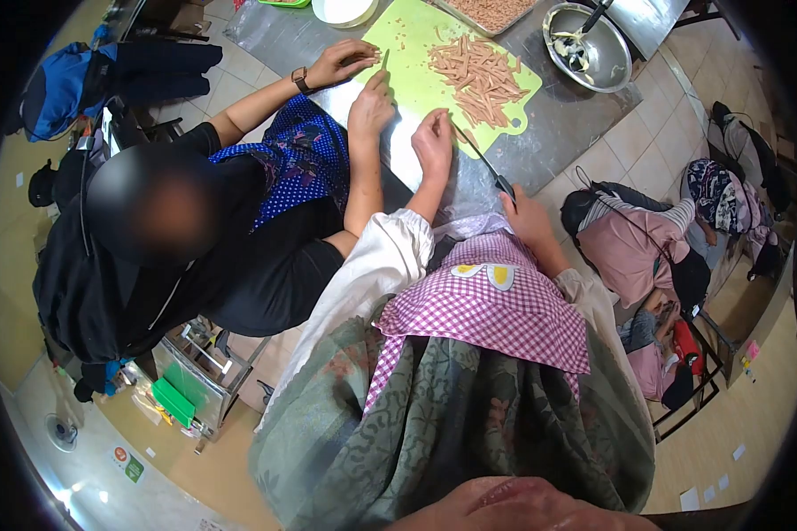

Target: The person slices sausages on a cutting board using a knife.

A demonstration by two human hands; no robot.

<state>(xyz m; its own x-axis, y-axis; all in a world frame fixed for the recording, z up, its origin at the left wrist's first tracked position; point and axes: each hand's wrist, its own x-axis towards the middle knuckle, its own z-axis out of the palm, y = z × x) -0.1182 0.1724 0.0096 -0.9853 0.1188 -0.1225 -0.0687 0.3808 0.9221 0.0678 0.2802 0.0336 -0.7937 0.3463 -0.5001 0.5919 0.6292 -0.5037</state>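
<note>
My right hand (530,221) is closed around the black handle of a knife (481,154). The blade slants up and left towards my left hand (432,142), which is by the table's near side with its fingers drawn together near the knife tip. Whatever those fingers may hold is too small to make out. Just beyond lies a yellow-green cutting board (406,28), bearing a heap of thin pinkish-brown strips (480,81), possibly sausage, with small scraps scattered to its left.
A co-worker (266,177) stands close on my left, both hands at the board with a small blade (385,58). A metal bowl (627,69) holding a black-handled utensil is at the right. A tray of chopped bits (485,12) and a white bowl (345,12) sit farther back.
</note>
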